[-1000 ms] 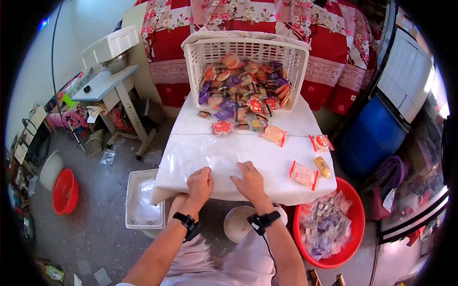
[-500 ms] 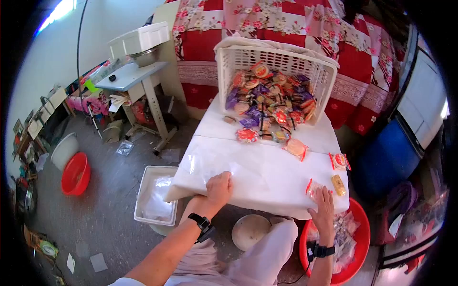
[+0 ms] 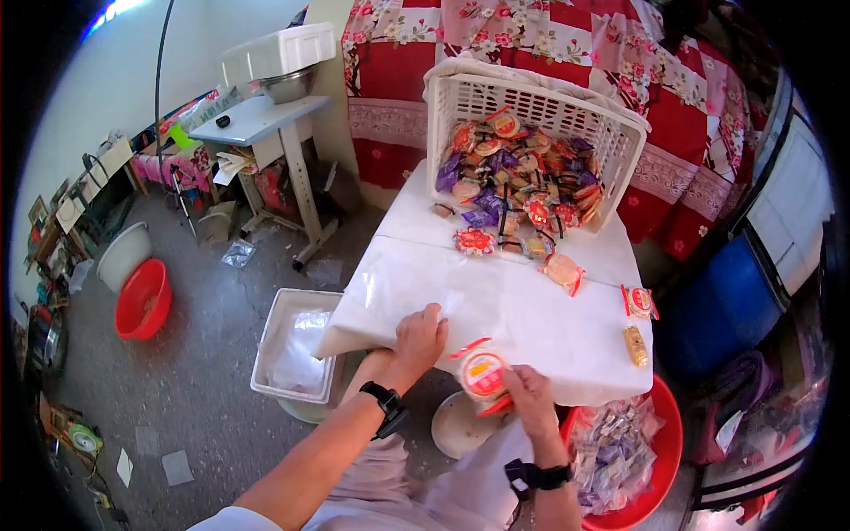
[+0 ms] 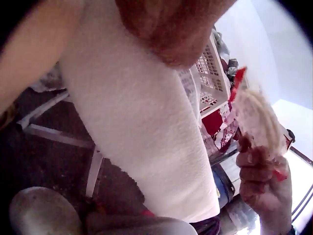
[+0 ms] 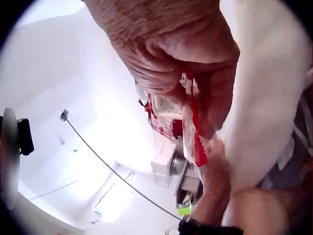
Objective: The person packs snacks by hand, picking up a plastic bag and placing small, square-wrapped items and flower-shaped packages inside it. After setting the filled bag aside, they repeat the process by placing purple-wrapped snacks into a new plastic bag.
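Here's the counter (image 3: 575, 332): basket (image 3: 627, 164) at twelve o'clock, packet heap (image 3: 522, 168) inside; two loose packets (image 3: 636, 346) at three, tub (image 3: 670, 450) below at five, box (image 3: 292, 394) lower, past eight; at six, the right hand (image 3: 534, 403) with a packet (image 3: 484, 373).

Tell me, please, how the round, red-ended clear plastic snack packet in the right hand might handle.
The packet is probably light, as the right hand holds it by one side. Its clear film may be slippery; the pale layers inside could crack.

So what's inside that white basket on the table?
The white basket holds a heap of wrapped packets, some red, some purple; whatever lies beneath the top layer is covered.
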Available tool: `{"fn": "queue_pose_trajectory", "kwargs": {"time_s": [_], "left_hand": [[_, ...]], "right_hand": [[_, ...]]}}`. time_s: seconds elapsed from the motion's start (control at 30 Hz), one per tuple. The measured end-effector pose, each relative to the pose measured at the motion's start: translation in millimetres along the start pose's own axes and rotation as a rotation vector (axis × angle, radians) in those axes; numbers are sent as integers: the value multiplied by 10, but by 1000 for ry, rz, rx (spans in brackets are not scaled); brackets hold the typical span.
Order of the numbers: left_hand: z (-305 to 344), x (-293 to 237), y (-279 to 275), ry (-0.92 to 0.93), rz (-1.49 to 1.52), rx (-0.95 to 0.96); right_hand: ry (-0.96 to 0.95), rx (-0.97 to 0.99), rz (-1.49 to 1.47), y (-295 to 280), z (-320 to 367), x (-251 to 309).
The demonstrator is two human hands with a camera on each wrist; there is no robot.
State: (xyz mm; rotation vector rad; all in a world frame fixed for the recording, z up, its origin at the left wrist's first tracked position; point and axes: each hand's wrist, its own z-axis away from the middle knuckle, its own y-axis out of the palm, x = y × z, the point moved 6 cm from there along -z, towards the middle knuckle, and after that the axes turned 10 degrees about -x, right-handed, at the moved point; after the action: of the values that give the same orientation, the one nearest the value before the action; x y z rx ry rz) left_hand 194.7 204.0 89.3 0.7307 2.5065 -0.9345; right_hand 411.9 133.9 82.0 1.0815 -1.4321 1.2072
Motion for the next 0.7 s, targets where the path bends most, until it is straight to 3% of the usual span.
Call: {"fn": "queue_pose_trajectory", "kwargs": {"time_s": [0.03,0.1,0.5,0.7], "left_hand": [[-1,22,17,-3,-1,0],[-9,37,41,14,2,0],[-1,-3,-7,11,43,35],[-34,-48,-60,38,68,22]], "right_hand": [[1,3,1,128,36,53],[281,48,-55,334,85,41],[249,-230,-127,157,-250,-125],[230,-237,-362,598,-273,-66]]}}
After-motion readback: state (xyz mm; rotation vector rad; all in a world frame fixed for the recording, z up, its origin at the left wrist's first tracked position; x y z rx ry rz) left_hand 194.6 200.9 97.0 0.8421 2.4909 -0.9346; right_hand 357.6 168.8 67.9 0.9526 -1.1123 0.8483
